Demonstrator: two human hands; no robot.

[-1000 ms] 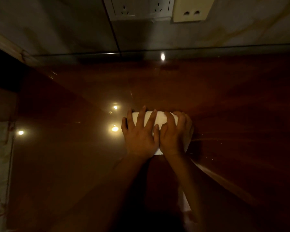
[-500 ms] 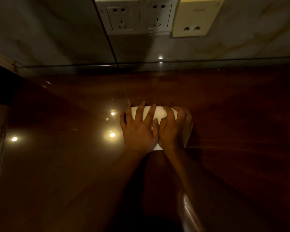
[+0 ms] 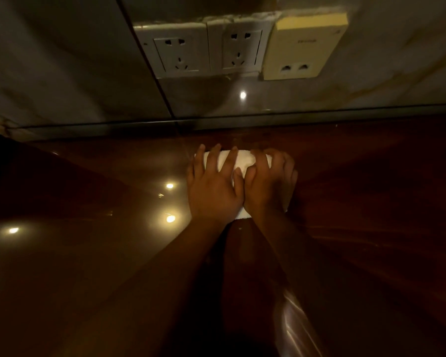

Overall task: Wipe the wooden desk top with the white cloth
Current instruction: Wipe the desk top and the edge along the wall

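Note:
A folded white cloth (image 3: pixel 243 161) lies flat on the glossy dark wooden desk top (image 3: pixel 371 202), close to the back edge. My left hand (image 3: pixel 213 188) presses down on its left half with fingers spread. My right hand (image 3: pixel 268 186) presses on its right half, fingers curled over the cloth's far edge. Both hands sit side by side, thumbs touching, and cover most of the cloth. Only its far strip and a small near corner show.
A tiled wall (image 3: pixel 62 73) rises just behind the desk. It carries two white power sockets (image 3: pixel 180 54) and a cream network outlet box (image 3: pixel 303 46). Ceiling lights reflect on the desk at the left. The desk's left edge lies at the far left.
Both hands have pushed the cloth away from me across the desk toward the wall. The view has tilted up, so the sockets show fully.

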